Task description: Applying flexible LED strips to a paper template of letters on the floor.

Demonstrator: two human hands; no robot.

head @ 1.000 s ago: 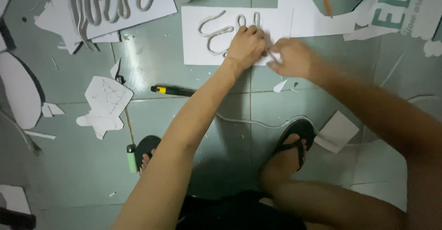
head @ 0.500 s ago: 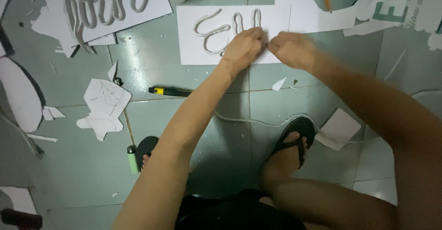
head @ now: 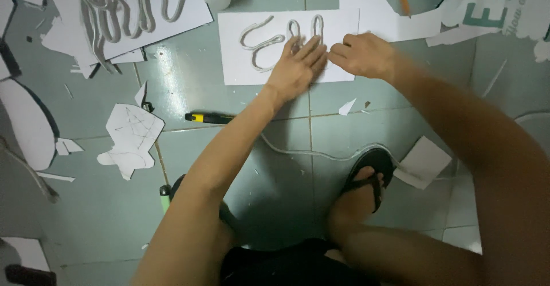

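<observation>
now the left hand [head: 297, 68] has flattened, fingers apart, onto the pale tubing [head: 266, 42] on the white sheet [head: 240, 71]; the right hand [head: 361, 54] stays pinched at the sheet's right end, pressing the shape down.

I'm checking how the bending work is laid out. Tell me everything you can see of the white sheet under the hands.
The white sheet is a flat rectangular piece of paper or card lying on the green tiled floor. A pale, translucent-looking strip runs over it in looping curves, like script. The left hand lies flat, palm down, on its lower middle. The right hand rests at its right edge, fingertips beside the left hand's. Its corners look uncurled.
</observation>
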